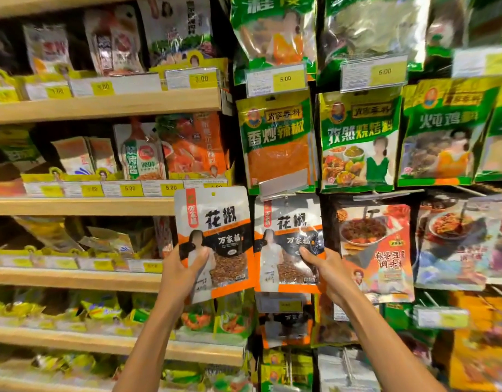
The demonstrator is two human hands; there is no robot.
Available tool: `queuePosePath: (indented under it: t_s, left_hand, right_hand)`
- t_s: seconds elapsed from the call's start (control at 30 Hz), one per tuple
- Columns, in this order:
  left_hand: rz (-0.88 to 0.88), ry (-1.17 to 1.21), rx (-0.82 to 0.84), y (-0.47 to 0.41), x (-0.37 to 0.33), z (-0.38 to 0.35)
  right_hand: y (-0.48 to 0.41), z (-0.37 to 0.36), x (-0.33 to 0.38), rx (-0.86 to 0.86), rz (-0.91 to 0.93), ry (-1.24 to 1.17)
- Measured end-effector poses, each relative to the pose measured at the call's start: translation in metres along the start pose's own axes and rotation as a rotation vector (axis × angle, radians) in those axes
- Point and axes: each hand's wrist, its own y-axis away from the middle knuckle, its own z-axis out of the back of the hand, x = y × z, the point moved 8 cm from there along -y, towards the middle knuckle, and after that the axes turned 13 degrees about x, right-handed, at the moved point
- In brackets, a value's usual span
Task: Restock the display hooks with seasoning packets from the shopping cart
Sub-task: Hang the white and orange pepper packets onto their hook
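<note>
My left hand (182,267) grips a white, black and orange peppercorn packet (216,236) by its lower left corner and holds it upright in front of the shelf edge. Just to its right hangs a matching peppercorn packet (289,244) on a display hook, and my right hand (323,267) pinches its lower right part, thumb on the front. A grey hook label holder (283,182) sticks out just above that hanging packet. The shopping cart is out of view.
Wooden shelves (102,106) with boxed and bagged sauces and yellow price tags fill the left. Green seasoning bags (357,142) hang on hooks above, a red tofu-sauce packet (377,250) hangs to the right, and more packets hang below.
</note>
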Motion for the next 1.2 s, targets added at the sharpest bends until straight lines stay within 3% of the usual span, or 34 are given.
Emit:
queuePosePath:
  t_s: [0.27,0.37,0.47,0.53,0.63,0.7,0.83,0.9,1.07,1.2]
  left_hand:
    - [0.044,0.113,0.122,-0.001,0.014,-0.012]
    - [0.07,0.181,0.18,0.002,0.023,-0.02]
    - [0.095,0.208,0.229,0.008,0.027,-0.033]
    - [0.102,0.194,0.265,0.01,0.028,-0.044]
    - [0.095,0.228,0.334,0.013,0.02,-0.068]
    - [0.078,0.225,0.366,0.014,0.011,-0.084]
    - [0.025,0.045,0.397,0.011,-0.011,-0.104]
    - [-0.072,-0.166,0.325,0.005,-0.027,-0.099]
    - [-0.532,-0.788,-0.254,-0.004,-0.091,-0.053]
    - [-0.507,-1.038,-0.297,-0.032,-0.09,-0.046]
  right_hand:
    - [-0.017,0.0,0.002,-0.038,-0.134,0.26]
    - [-0.006,0.001,-0.01,-0.047,-0.227,0.469]
    - [0.03,0.001,-0.005,-0.3,-0.049,0.663]
    - [0.053,-0.01,0.008,-0.384,0.095,0.602]
    - [0.051,-0.039,0.014,-0.123,0.068,0.247]
    - [0.046,-0.052,0.021,0.012,0.055,0.157]
    - [0.046,-0.039,0.025,-0.027,0.117,0.081]
    - [0.049,-0.025,0.019,-0.07,0.117,0.048]
    - [0.051,0.001,0.02,-0.128,0.128,0.161]
    - [0.046,0.007,0.025,-0.112,0.154,0.257]
